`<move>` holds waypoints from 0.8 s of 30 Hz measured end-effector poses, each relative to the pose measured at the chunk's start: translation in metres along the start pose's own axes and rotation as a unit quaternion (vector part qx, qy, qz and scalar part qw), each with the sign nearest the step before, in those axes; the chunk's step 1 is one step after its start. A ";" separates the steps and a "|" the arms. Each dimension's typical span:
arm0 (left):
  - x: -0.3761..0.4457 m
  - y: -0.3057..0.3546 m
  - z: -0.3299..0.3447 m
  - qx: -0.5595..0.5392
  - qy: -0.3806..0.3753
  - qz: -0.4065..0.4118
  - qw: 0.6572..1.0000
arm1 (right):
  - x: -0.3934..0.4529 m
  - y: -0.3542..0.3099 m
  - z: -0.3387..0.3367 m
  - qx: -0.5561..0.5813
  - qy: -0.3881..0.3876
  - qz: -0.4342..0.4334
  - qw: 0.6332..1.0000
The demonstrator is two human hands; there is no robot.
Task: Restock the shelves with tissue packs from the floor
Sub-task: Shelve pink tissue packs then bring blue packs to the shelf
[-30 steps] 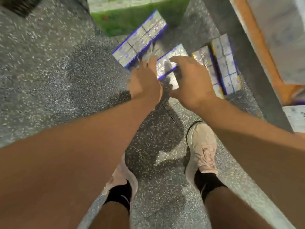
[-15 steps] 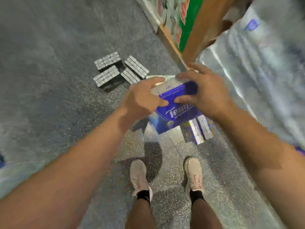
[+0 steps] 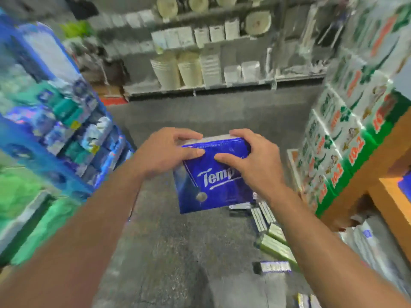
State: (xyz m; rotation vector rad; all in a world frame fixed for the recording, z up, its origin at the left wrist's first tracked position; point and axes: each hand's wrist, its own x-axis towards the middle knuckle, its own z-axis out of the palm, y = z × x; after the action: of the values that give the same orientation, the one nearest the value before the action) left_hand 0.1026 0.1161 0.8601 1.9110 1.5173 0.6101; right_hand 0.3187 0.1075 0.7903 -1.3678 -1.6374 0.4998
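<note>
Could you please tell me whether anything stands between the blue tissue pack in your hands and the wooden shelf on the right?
Nothing visible does. The left hand and right hand hold the blue tissue pack in open air above the floor, and the wooden shelf lies to its right with only clear aisle between.

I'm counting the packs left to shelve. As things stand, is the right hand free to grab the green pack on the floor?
Probably not yet. The right hand and the left hand both grip the blue tissue pack, held well above the green pack on the floor.
</note>
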 end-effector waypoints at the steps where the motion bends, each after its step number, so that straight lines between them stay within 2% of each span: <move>1: -0.026 0.003 -0.030 -0.012 0.048 -0.009 0.999 | 0.006 -0.034 0.009 0.014 -0.005 -0.025 1.000; 5: -0.151 -0.001 -0.138 -0.077 0.246 -0.042 0.965 | 0.004 -0.178 0.057 0.092 -0.051 -0.120 0.987; 8: -0.256 -0.014 -0.206 -0.098 0.392 -0.065 0.913 | -0.019 -0.284 0.101 0.152 -0.078 -0.176 0.969; 12: -0.399 -0.037 -0.273 -0.121 0.523 -0.072 0.841 | -0.077 -0.421 0.166 0.243 -0.107 -0.235 0.935; 15: -0.499 -0.059 -0.311 -0.087 0.600 -0.099 0.789 | -0.137 -0.518 0.217 0.281 -0.136 -0.276 0.909; 18: -0.586 -0.090 -0.344 -0.008 0.638 -0.152 0.755 | -0.200 -0.595 0.266 0.302 -0.154 -0.323 0.884; 21: -0.644 -0.112 -0.373 0.032 0.677 -0.185 0.712 | -0.247 -0.646 0.307 0.319 -0.159 -0.348 0.867; 24: -0.670 -0.135 -0.402 0.072 0.702 -0.182 0.685 | -0.264 -0.681 0.343 0.329 -0.160 -0.354 0.861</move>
State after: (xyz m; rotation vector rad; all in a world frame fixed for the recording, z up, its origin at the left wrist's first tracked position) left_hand -0.4240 -0.4421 1.0601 0.9094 2.7448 2.0576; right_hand -0.3528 -0.2597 1.0477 -0.1410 -1.8400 0.7591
